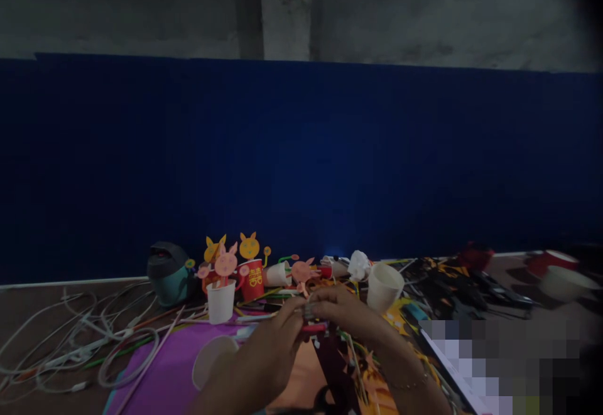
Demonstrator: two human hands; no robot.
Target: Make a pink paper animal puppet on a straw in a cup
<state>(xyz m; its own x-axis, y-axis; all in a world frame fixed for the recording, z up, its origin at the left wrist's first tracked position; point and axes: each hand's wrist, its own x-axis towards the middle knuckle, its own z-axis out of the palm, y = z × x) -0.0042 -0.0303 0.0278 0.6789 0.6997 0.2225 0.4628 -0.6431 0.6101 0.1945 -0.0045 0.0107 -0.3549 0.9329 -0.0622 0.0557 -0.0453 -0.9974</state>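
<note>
My left hand (271,355) and my right hand (342,311) meet above the middle of the table, fingertips drawn together. Between them is a small pink-red object (315,327), mostly covered by the fingers; its kind does not show clearly. Just behind the fingers lies a pink paper animal face (304,270) with ears. A white paper cup (207,358) lies partly behind my left forearm. Purple paper (162,365) spreads to the left, and orange paper (304,374) is below my hands.
Cups with paper animal faces, one white (220,303) and one red (253,283), stand behind left. A white cup (384,286) is behind my right wrist. White cables (80,327) coil at left beside a teal and black container (172,277). Dark tools (499,292) lie right.
</note>
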